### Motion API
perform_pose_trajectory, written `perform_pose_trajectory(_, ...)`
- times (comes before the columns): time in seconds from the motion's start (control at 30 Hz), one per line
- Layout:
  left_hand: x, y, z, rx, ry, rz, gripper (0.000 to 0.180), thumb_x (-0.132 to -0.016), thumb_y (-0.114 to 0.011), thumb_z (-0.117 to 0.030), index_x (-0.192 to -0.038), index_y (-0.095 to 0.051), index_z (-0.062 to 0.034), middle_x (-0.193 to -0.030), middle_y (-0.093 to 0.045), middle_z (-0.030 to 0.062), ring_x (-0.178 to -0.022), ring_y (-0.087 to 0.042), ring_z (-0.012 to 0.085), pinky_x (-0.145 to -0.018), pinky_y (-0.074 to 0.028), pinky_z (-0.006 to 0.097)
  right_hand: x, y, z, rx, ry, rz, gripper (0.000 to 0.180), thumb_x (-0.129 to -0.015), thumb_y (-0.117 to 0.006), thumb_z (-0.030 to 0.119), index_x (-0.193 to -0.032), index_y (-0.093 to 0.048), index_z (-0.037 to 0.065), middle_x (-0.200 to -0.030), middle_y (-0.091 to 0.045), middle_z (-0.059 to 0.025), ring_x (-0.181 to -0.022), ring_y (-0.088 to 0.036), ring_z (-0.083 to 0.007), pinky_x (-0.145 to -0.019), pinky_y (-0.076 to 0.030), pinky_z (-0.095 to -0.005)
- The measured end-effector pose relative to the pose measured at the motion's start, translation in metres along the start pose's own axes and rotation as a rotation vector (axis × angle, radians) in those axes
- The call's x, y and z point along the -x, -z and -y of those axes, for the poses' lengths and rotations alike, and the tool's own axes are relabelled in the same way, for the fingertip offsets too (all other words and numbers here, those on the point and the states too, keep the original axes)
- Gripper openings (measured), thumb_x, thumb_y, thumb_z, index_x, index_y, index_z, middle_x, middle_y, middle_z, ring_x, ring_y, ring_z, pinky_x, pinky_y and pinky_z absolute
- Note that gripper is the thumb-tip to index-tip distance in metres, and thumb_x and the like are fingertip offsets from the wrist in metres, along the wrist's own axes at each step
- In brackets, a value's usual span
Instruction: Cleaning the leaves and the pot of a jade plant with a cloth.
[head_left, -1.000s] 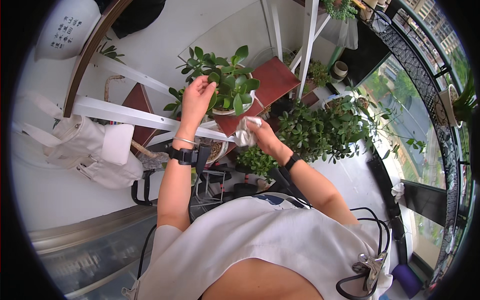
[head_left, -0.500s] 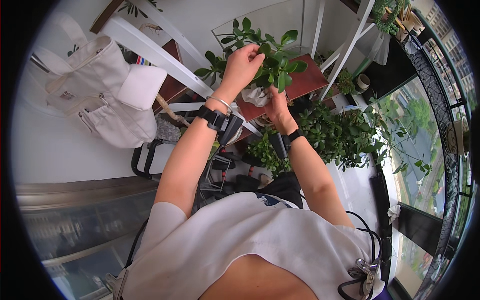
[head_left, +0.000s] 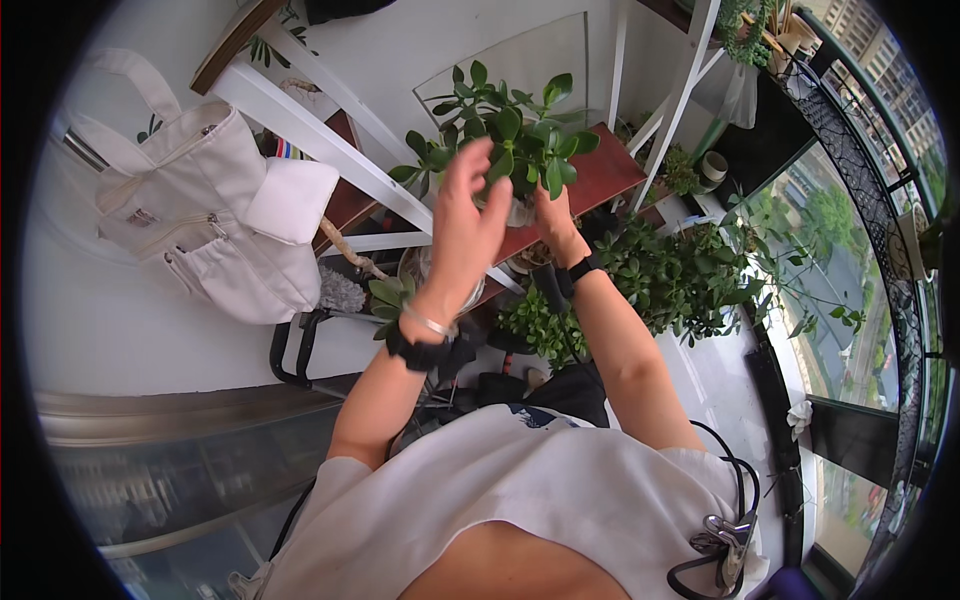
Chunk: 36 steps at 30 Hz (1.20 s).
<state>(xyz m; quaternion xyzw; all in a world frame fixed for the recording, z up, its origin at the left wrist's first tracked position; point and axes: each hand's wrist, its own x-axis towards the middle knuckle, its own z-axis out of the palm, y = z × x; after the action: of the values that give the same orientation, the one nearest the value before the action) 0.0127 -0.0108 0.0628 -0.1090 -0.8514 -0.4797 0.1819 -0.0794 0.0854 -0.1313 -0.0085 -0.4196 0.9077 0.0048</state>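
A jade plant [head_left: 510, 125] with thick, rounded green leaves rises from the dark red shelf [head_left: 612, 165] before me. My left hand [head_left: 465, 225] is in front of its left side, slightly blurred, with fingers apart and nothing visible in them. On the right, my right hand [head_left: 555, 220] is raised under the plant's lower leaves, its fingertips partly hidden by foliage. A whitish crumpled tissue [head_left: 520, 213] shows beside that hand, which appears closed on it; my left hand covers part of it. The plant's base cannot be seen.
White shelf legs [head_left: 310, 140] slant across on the left, beside a cream backpack [head_left: 215, 200]. Leafy potted plants [head_left: 665, 270] crowd the right, near the window and its black railing [head_left: 850, 160]. A black handle frame [head_left: 295, 350] stands below the backpack.
My left hand has come away from the leaves, down and toward me, and its fingers have opened. My right hand stays under the plant, shifted slightly.
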Motion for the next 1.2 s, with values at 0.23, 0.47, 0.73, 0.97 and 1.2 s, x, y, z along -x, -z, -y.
perform_pose_trajectory(0.23,0.092,-0.015,-0.006,0.243,0.396,0.503,0.015,-0.09,-0.056,-0.007,-0.102,-0.061,0.0,-0.1,-0.063,0.0066,-0.088,-0.062,0.0126,-0.078,-0.049,0.026,0.03,-0.003,0.024,0.387,0.083,0.134,0.017,-0.088,-0.054,0.016,-0.097,-0.057,0.002,-0.081,-0.056,-0.0012,-0.07,-0.05,-0.0115,-0.061,-0.042,-0.028)
perform_pose_trajectory(0.47,0.101,-0.063,0.104,0.431,0.693,0.103,0.025,-0.092,-0.053,-0.011,-0.116,-0.05,-0.0031,-0.101,-0.056,0.0062,-0.09,-0.056,0.0126,-0.076,-0.048,0.025,0.033,0.031,-0.001,0.488,0.027,0.136,0.013,-0.087,-0.062,0.012,-0.094,-0.06,0.003,-0.08,-0.059,-0.0014,-0.071,-0.055,-0.0099,-0.061,-0.044,-0.0264)
perform_pose_trajectory(0.73,0.069,-0.074,0.123,0.847,0.842,0.17,0.026,-0.09,-0.062,-0.021,-0.11,-0.057,-0.0049,-0.089,-0.06,-0.0008,-0.08,-0.056,0.0062,-0.068,-0.044,0.022,0.061,0.029,0.024,-0.197,-0.456,0.022,0.018,-0.093,-0.052,0.011,-0.109,-0.053,0.004,-0.098,-0.061,-0.0048,-0.086,-0.06,-0.0143,-0.074,-0.051,-0.0303)
perform_pose_trajectory(0.97,0.075,-0.083,0.141,0.835,0.918,-0.132,0.012,-0.089,-0.061,-0.015,-0.092,-0.059,-0.003,-0.081,-0.061,0.0006,-0.07,-0.056,0.0074,-0.062,-0.045,0.022,0.077,0.031,0.041,0.383,-0.472,0.13,0.014,-0.092,-0.054,0.013,-0.103,-0.058,0.004,-0.09,-0.061,-0.0006,-0.074,-0.057,-0.0081,-0.065,-0.047,-0.0214)
perform_pose_trajectory(1.2,0.043,-0.104,0.156,1.155,0.888,-0.545,0.016,-0.089,-0.06,-0.014,-0.099,-0.061,-0.0023,-0.091,-0.064,0.0029,-0.079,-0.06,0.0119,-0.069,-0.047,0.027,0.048,0.005,0.025,0.068,-0.197,-0.059,0.015,-0.091,-0.057,0.007,-0.105,-0.056,0.005,-0.095,-0.06,0.0002,-0.084,-0.056,-0.0085,-0.074,-0.046,-0.0242)
